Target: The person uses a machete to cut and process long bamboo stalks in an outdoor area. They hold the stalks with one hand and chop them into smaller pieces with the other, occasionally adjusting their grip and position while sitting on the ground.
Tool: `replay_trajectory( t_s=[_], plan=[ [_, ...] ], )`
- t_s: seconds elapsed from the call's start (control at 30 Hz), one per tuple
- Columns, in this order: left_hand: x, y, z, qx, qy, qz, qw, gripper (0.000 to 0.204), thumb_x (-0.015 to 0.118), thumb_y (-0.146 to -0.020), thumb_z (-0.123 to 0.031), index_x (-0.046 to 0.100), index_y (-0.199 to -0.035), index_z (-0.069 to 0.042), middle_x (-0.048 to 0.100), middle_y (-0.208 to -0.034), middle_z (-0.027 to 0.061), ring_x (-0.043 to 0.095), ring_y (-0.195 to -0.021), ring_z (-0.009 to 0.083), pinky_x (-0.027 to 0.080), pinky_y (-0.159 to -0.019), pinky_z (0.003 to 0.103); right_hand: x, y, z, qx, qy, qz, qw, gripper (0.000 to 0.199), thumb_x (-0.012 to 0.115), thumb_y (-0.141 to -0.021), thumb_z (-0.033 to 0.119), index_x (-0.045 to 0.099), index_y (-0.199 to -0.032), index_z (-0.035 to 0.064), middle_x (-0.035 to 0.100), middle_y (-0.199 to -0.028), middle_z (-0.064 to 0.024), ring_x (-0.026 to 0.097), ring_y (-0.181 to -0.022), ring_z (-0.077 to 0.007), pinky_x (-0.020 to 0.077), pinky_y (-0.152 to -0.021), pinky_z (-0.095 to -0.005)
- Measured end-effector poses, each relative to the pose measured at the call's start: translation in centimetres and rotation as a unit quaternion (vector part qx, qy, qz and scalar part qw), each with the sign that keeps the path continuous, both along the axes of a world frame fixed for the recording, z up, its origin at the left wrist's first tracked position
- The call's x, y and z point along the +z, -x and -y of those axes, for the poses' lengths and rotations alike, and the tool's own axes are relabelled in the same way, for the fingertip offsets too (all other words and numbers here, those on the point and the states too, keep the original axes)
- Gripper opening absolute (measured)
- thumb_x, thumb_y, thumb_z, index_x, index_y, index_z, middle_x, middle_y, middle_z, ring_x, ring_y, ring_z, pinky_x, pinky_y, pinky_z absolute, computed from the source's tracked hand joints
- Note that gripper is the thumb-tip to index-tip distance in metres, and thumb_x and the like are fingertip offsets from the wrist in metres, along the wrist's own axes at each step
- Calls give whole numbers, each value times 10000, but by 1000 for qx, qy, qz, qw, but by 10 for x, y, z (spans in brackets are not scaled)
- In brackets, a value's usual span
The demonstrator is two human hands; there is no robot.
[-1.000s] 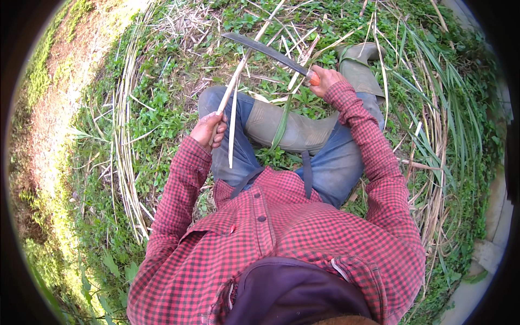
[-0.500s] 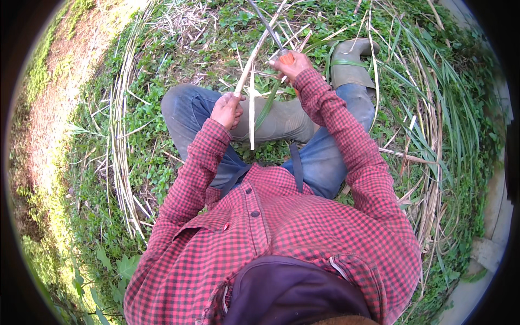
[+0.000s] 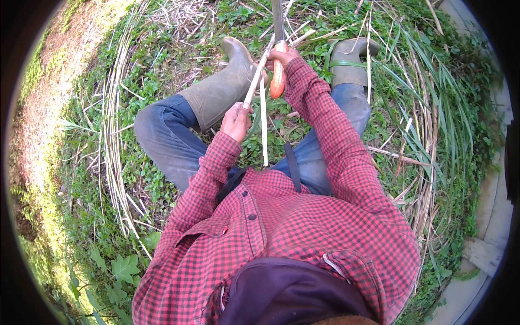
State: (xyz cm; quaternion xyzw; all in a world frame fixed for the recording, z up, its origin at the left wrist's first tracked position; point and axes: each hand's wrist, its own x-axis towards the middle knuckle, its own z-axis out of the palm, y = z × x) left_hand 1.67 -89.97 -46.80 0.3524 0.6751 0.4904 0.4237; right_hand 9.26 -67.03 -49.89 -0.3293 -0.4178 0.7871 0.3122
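A pale, peeled-looking stalk (image 3: pixel 257 81) slants up and away from my left hand (image 3: pixel 236 122), whose fingers are wrapped round its near end. My right hand (image 3: pixel 284 57) grips a long-bladed knife by its orange handle (image 3: pixel 277 80). The grey blade (image 3: pixel 278 20) points away from me, and its far end runs out of view. Stalk and knife come together at the right hand; whether its fingers also touch the stalk, I cannot tell. A narrow pale strip (image 3: pixel 264 127) hangs down beside the stalk, between my two hands.
My legs are spread, with a rubber boot (image 3: pixel 216 91) at left and another boot (image 3: pixel 346 64) at right. Bundled dry stalks (image 3: pixel 111 130) lie at left, more stalks (image 3: pixel 428 146) and long green blades (image 3: pixel 441 114) at right. Pale boards (image 3: pixel 485 252) edge the lower right.
The knife has swung upright and nearer to the stalk. My left hand has come slightly down and right. My left leg has moved outward, and its boot now points away from me.
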Motion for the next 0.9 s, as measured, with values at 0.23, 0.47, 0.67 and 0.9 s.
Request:
replay_trajectory(
  t_s=[0.23,0.47,0.67,0.9],
  plan=[
    [-3,15,-7,-7,20,79,997,282,341,-936,-299,466,-876,-54,321,-479,-30,233,-341,54,179,-302,220,-32,22,-11,-26,36,-6,999,302,672,-626,36,548,-879,-74,622,-764,-167,635,-634,-244,559,-571,-334],
    [11,55,0,-43,-87,614,784,335,296,-956,-304,473,-1016,-27,343,-461,-41,316,-287,69,266,-306,207,-50,41,-22,-78,-56,167,981,292,644,-654,145,550,-872,-24,605,-699,-117,608,-588,-228,505,-574,-315],
    [-8,99,14,2,-16,542,840,231,394,-930,-267,468,-1025,-70,414,-603,-15,322,-351,56,281,-346,194,-71,29,-61,-94,-154,283,942,237,673,-593,92,577,-794,13,602,-698,-91,593,-589,-197,492,-581,-304],
    [-30,140,32,45,112,376,919,220,400,-922,-274,461,-963,-67,372,-604,-40,294,-381,42,249,-324,178,-68,-6,-158,-135,-256,464,837,454,752,-537,198,597,-915,1,618,-761,-99,583,-646,-190,481,-650,-299]
  ],
)
